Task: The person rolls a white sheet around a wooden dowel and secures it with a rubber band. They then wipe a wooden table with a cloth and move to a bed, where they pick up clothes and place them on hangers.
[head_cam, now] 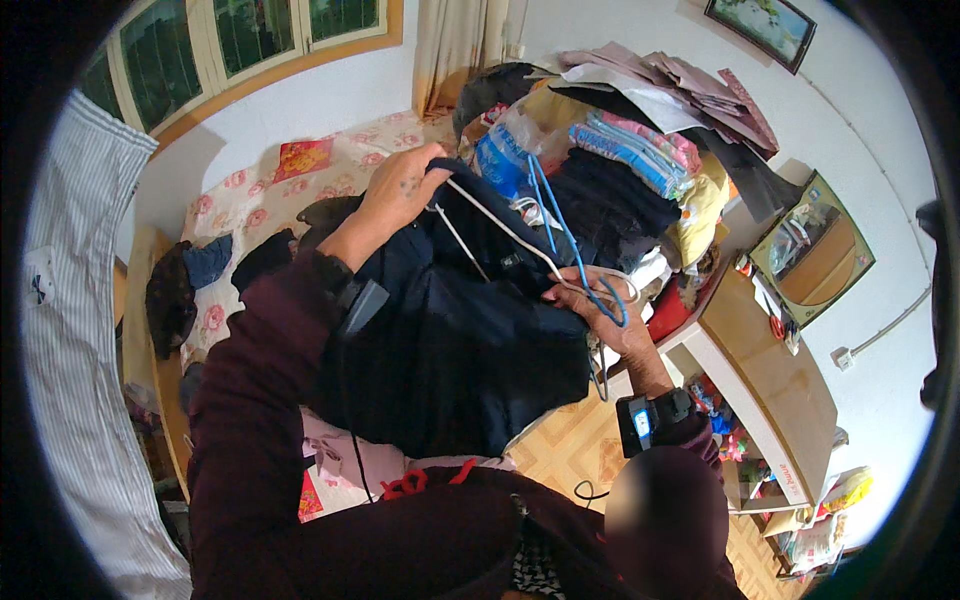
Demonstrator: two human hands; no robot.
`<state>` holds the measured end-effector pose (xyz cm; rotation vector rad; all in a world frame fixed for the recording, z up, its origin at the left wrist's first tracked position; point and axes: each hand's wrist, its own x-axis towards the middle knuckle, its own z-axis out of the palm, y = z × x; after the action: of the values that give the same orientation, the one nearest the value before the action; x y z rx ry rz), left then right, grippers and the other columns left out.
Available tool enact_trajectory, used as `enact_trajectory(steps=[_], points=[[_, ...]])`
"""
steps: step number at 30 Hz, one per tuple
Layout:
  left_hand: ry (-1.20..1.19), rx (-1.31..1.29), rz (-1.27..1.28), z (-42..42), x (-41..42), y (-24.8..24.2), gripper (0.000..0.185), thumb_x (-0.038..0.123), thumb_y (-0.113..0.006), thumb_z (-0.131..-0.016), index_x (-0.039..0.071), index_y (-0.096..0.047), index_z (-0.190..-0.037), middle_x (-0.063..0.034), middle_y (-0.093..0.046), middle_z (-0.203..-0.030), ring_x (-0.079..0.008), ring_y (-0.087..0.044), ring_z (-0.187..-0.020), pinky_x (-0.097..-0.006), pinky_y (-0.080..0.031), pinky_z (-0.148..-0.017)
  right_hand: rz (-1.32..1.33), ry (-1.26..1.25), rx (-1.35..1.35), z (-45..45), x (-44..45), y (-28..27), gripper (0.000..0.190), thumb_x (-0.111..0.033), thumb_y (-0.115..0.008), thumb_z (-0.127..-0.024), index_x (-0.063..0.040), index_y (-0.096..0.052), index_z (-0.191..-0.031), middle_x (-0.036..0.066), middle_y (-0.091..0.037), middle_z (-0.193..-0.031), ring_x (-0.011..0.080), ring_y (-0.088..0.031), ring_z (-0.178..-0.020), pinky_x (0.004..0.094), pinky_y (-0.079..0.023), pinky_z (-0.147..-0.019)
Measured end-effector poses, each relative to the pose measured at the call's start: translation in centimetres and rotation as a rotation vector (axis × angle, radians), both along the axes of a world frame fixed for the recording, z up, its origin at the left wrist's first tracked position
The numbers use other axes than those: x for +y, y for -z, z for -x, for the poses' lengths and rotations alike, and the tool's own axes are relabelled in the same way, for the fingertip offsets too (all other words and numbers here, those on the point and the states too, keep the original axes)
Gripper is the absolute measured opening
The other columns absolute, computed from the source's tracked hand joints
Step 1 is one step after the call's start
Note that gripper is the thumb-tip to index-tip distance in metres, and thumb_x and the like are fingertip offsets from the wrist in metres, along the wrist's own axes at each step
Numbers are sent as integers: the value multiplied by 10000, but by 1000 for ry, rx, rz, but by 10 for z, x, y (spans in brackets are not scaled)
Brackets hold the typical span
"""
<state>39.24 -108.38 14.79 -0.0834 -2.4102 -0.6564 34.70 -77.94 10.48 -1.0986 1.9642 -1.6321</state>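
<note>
A dark navy garment [457, 345] hangs spread between my hands, in front of my body. My left hand [405, 187] grips its upper edge between thumb and fingers. A white clothes hanger [504, 221] lies along that edge, with one arm running down into the garment's opening. My right hand [600, 311] holds the hook end of the white hanger and touches the garment's right edge. A blue clothes hanger [564, 217] also passes through the right hand, its hook over the palm and its long loop pointing up and away. Some right fingers are hidden behind the hangers.
A bed with a floral sheet [247, 199] lies beyond, bearing dark clothes [262, 259] and a heap of folded textiles [630, 157]. A wooden-topped desk [772, 375] with scissors [775, 324] and a mirror [814, 247] stands right. Striped cloth [82, 337] hangs left.
</note>
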Motion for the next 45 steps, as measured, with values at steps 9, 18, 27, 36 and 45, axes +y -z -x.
enact_trajectory(steps=[9,18,27,36,45], points=[[-70,-191,186,-21,-16,57,339,115,-681,-661,61,-497,-941,-116,-506,-814,-323,-526,-794,-385,-426,-673,-77,184,128,-6,-15,25,218,-131,-660,-750,-36,-616,-942,26,-578,-782,102,-529,-716,223,-423,-640],[-148,-156,129,-17,-33,76,167,28,-604,-636,38,-606,-802,-150,-556,-794,-327,-544,-806,-369,-449,-697,-132,180,198,3,-5,48,190,-134,-639,-765,-27,-614,-920,62,-626,-824,121,-562,-744,251,-450,-676],[119,-444,-288,-32,-29,63,269,184,-727,-635,-12,-636,-796,-83,-612,-681,-131,-557,-607,-261,-451,-558,-143,328,-99,11,21,56,162,-117,-679,-717,-35,-643,-852,28,-627,-812,123,-571,-738,247,-450,-708],[91,-560,-784,-43,-25,68,339,258,-668,-726,-12,-606,-923,-31,-577,-703,-89,-515,-592,-209,-424,-477,-25,241,-161,18,20,65,154,-96,-669,-713,-15,-645,-841,50,-618,-794,132,-573,-772,244,-442,-739],[-30,-505,-1063,-47,-53,107,271,298,-586,-808,28,-564,-813,-62,-571,-723,-123,-574,-658,-241,-491,-584,280,329,-315,22,19,56,181,-156,-574,-780,-9,-599,-883,46,-595,-733,119,-526,-651,228,-408,-653]])
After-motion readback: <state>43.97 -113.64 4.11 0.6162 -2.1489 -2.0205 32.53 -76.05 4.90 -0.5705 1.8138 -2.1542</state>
